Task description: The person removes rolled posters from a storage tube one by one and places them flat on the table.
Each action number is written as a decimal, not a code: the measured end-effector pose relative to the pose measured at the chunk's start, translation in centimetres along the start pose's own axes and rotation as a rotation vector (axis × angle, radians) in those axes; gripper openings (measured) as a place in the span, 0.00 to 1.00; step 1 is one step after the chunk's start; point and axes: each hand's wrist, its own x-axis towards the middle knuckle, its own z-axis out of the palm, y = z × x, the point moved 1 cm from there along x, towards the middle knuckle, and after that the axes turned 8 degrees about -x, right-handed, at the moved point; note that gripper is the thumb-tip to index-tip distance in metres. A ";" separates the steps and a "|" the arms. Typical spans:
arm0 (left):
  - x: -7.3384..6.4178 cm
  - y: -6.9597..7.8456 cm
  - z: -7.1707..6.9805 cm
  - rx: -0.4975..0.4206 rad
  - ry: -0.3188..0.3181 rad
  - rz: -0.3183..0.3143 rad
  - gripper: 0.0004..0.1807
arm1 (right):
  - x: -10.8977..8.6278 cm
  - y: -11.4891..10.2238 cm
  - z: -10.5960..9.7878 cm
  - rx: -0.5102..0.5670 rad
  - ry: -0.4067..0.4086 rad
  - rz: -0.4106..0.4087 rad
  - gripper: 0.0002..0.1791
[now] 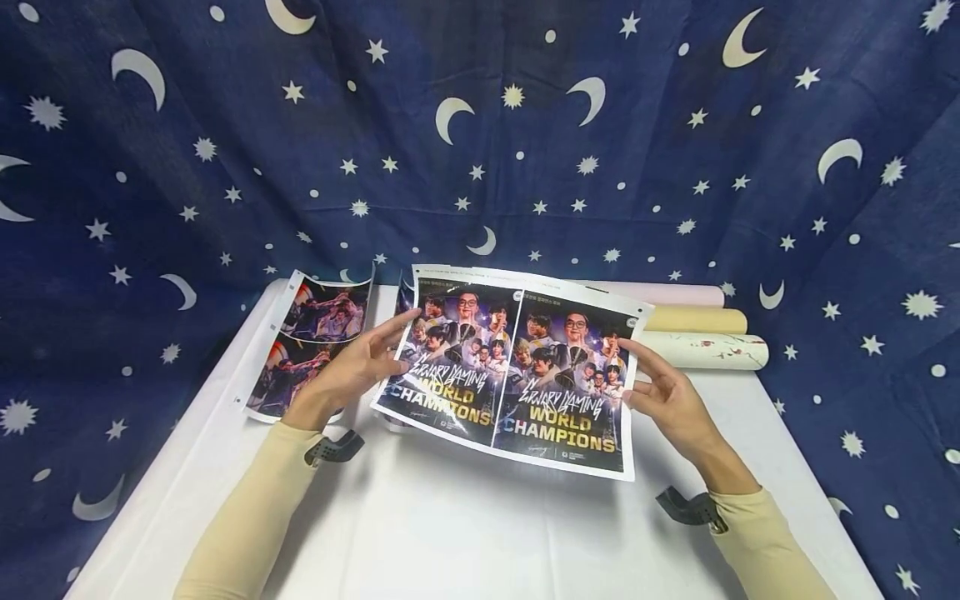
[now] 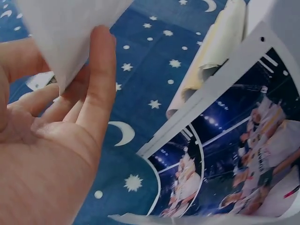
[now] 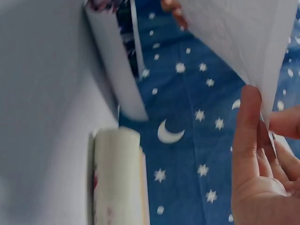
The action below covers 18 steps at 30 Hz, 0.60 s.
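Observation:
Both hands hold up a glossy printed sheet point(image 1: 510, 433), which carries two matching "World Champions" group pictures side by side. My left hand point(image 1: 348, 371) pinches its left edge, and my right hand point(image 1: 671, 408) pinches the right edge. The sheet is tilted and slightly bowed above the table. Its plain white back point(image 2: 65, 28) shows in the left wrist view, between thumb and fingers. In the right wrist view the other end of that back point(image 3: 239, 37) narrows into the right hand's grip. Part of another dark print point(image 1: 406, 292) is mostly hidden behind the held sheet.
A curling photo print point(image 1: 330, 312) lies on the white table point(image 1: 450, 533) at the left. Pink point(image 1: 675, 295), yellow point(image 1: 701, 320) and flower-patterned cream point(image 1: 723, 352) paper rolls lie at the back right. A navy star-and-moon cloth point(image 1: 517, 200) hangs behind.

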 end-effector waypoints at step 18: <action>2.5 -1.9 6.3 0.197 -0.022 -0.023 0.51 | -3.5 2.0 -6.0 -0.145 0.000 0.106 0.41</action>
